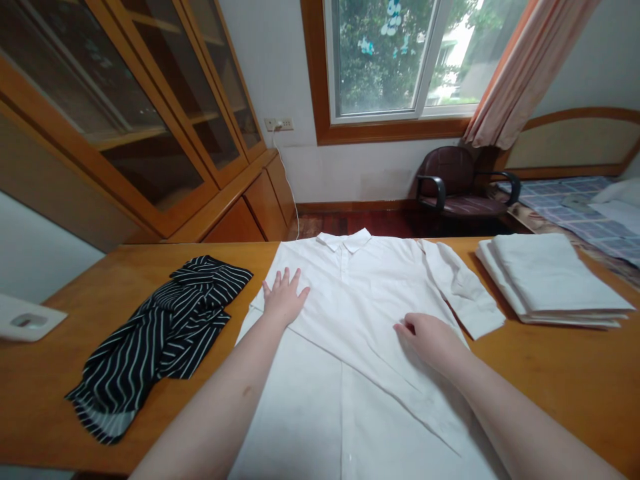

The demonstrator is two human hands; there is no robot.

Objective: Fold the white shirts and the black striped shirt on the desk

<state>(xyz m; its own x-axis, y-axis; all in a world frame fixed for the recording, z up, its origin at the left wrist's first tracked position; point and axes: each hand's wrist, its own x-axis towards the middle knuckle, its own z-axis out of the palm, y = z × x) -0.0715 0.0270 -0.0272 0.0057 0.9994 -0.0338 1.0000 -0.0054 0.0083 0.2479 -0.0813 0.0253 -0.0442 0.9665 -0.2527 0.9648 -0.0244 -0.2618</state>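
Observation:
A white collared shirt (320,407) lies front up on the wooden table, its collar at the far edge. One sleeve is laid diagonally across the front; the other sleeve (473,307) sticks out to the right, bent and wrinkled. My left hand (285,298) rests flat on the shirt near the left shoulder, fingers spread. Over the right side of the shirt front, my right hand (431,341) is curled into a loose fist, with no cloth visible between thumb and forefinger. The undersides of its fingers are hidden.
A black garment with white stripes (165,327) lies crumpled to the left. Folded white cloths (550,277) are stacked at the right. A white object (30,319) juts in at the left edge. Beyond the table (555,380) are a glass-door cabinet (220,177), an armchair (457,177) and a bed (570,207).

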